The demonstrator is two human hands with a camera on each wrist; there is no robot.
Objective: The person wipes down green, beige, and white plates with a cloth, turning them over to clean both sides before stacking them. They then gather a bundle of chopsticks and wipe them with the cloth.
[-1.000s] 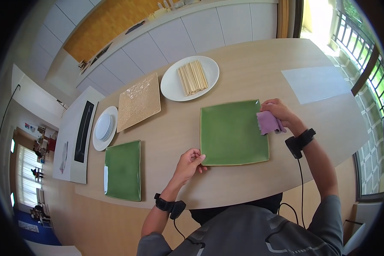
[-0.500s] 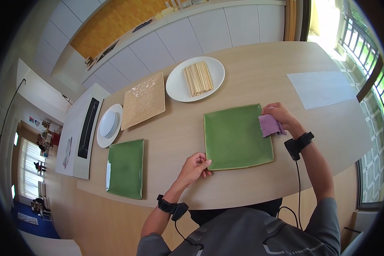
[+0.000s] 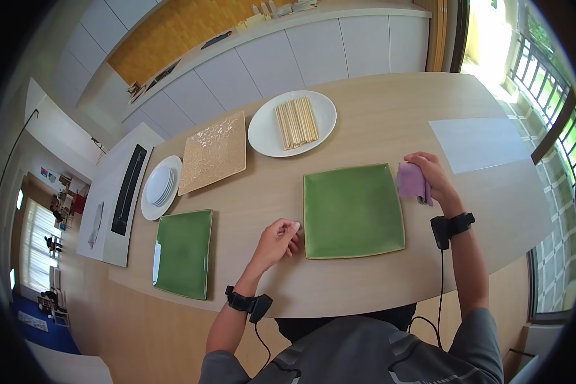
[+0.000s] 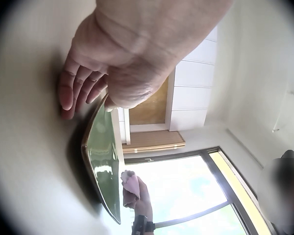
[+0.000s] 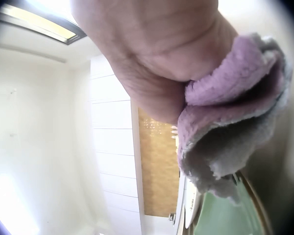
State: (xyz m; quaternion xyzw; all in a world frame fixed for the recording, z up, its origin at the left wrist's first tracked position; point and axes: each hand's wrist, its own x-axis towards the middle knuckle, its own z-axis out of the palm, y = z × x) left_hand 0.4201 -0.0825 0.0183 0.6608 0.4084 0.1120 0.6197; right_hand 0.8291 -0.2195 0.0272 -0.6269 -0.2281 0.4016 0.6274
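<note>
Plainly, it all hangs on the green plate, which lies flat on the tabletop between the person's two hands. It is close to square, so there is no long axis to speak of. From the left hand it lies just to the right, and that thumb points at its left edge; from the right hand it lies to the left, near the far right corner. Neither hand looks clearly nearer. The left fingers are slack and grasp nothing — though from the wrist view I can't fairly say whether the thumb grazes the rim. The right fingers clutch a purple cloth, bunched just beyond the right edge.

Half a second ago it was different: the left fingers held the plate's near left corner, and the cloth lapped over its right edge. Now both have come away to the sides — the plate itself lies in much the same place.
</note>
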